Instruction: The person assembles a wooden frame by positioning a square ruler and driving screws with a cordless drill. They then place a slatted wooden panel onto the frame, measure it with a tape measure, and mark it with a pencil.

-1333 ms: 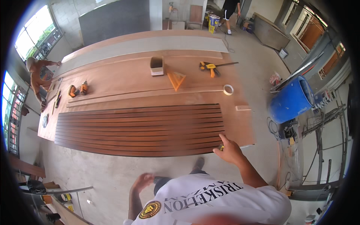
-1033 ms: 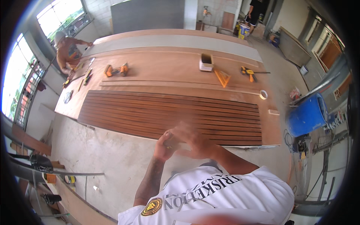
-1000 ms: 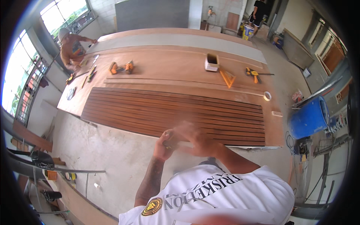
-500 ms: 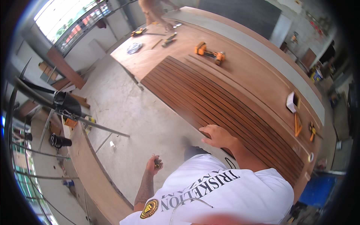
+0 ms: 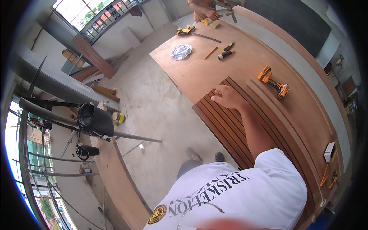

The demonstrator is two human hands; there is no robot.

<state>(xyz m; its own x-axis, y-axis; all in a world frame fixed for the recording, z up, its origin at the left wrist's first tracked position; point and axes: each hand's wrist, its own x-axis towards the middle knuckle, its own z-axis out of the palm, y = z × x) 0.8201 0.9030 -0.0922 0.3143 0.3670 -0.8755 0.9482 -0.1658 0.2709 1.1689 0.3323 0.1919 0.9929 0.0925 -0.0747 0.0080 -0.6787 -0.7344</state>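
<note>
My right hand (image 5: 229, 96) is over the far end of a dark-brown slatted wood panel (image 5: 219, 114), its fingers loosely bent and holding nothing that I can see. Whether the fingertips press on the slats is hard to tell. The panel lies along the near side of a large wood-topped table (image 5: 178, 71). Beside it runs a thin wooden strip (image 5: 274, 105). An orange-and-black cordless drill (image 5: 273, 82) rests on the tabletop to the right of my hand. My left hand is out of view.
At the table's far end a co-worker's hands (image 5: 211, 14) are by a metal square (image 5: 232, 16). Near them are a clamp (image 5: 195, 33), crumpled white plastic (image 5: 181, 52), a yellow stick (image 5: 211, 52) and a utility knife (image 5: 228, 46). A black bag (image 5: 95, 120) hangs on scaffold poles at left.
My right hand has moved forward along the panel to its far end. My left hand, which held a small dark object, has left the view. The co-worker now handles a square.
</note>
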